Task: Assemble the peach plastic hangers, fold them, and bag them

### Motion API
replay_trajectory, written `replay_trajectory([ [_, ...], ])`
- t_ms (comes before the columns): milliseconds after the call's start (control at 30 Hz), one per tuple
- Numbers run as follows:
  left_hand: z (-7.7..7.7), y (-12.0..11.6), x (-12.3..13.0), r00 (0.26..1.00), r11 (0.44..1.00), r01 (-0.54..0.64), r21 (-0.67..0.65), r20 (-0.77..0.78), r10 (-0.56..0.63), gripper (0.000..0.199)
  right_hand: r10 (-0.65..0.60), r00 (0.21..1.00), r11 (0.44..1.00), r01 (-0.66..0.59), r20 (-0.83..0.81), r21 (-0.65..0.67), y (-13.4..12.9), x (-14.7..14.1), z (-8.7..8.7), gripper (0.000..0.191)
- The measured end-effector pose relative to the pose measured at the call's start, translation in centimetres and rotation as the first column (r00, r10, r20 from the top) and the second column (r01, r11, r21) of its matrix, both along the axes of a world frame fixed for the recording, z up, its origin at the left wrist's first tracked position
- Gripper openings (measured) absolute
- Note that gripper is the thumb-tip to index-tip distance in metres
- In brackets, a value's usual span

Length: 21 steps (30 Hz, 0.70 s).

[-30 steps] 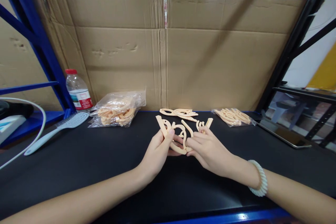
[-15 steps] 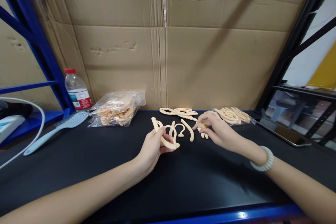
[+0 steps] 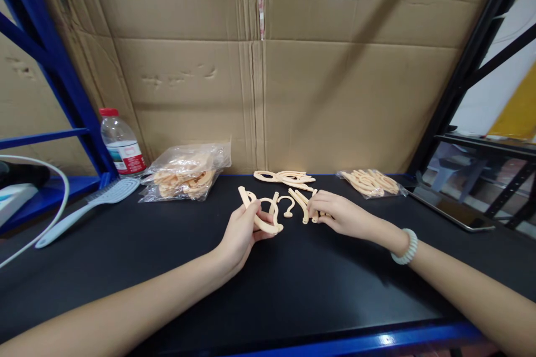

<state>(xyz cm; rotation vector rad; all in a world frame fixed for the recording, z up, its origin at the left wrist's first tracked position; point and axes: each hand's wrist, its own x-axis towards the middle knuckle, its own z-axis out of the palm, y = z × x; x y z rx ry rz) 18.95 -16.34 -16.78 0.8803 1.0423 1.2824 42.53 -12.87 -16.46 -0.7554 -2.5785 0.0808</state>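
Between the thumb and fingers of my left hand [image 3: 243,227] are beige curved plastic pieces [image 3: 267,227], joined or overlapping at their lower end. My right hand [image 3: 339,213] has its fingers closed at a beige curved strip [image 3: 314,216] on the black table; small beige pieces lie partly hidden under the fingers. A similar curved strip [image 3: 300,204] lies just left of that hand. A beige hook [image 3: 287,206] rests between my hands. Behind them is a loose pile of beige pieces [image 3: 285,178].
On the black table [image 3: 268,301] are bagged beige pieces at left [image 3: 186,173] and right [image 3: 371,183], a light-blue hairbrush [image 3: 113,192], a bottle [image 3: 123,148] and a phone [image 3: 452,211]. Cardboard [image 3: 188,83] stands behind.
My right hand has moved slightly left and down, its fingers now at a strip beside the first one. My left hand keeps its pieces nearly in place.
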Motion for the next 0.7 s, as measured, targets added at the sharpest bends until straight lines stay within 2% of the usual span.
replay_trajectory([
  [200, 0.0, 0.0, 0.0, 1.000, 1.000, 0.011, 0.007, -0.020, -0.011, 0.023, 0.000, 0.999, 0.999, -0.002, -0.041, -0.044, 0.1, 0.0, -0.2, 0.028],
  [367, -0.2, 0.1, 0.0, 0.998, 0.999, 0.042, 0.031, -0.045, -0.040, 0.020, -0.057, 0.996, 0.998, 0.055, -0.065, -0.026, 0.4, 0.0, -0.7, 0.022],
  [467, -0.3, -0.1, 0.0, 0.992, 0.992, 0.101, 0.076, -0.088, -0.094, 0.020, -0.081, 0.992, 0.993, 0.089, -0.100, 0.075, 0.1, -0.3, -0.6, 0.025],
  [533, -0.4, -0.2, 0.0, 0.979, 0.981, 0.151, 0.118, -0.156, -0.132, 0.025, -0.052, 0.992, 0.980, 0.073, -0.116, 0.183, -0.7, -0.8, -0.2, 0.032],
  [633, -0.4, -0.4, 0.1, 0.943, 0.948, 0.235, 0.216, -0.286, -0.169, 0.032, 0.039, 0.999, 0.939, -0.026, -0.031, 0.343, -2.7, -2.0, 0.5, 0.038],
  [700, -0.4, -0.5, 0.1, 0.922, 0.920, 0.283, 0.272, -0.340, -0.184, 0.032, 0.098, 0.992, 0.909, -0.119, 0.073, 0.398, -4.0, -2.9, 0.8, 0.037],
])
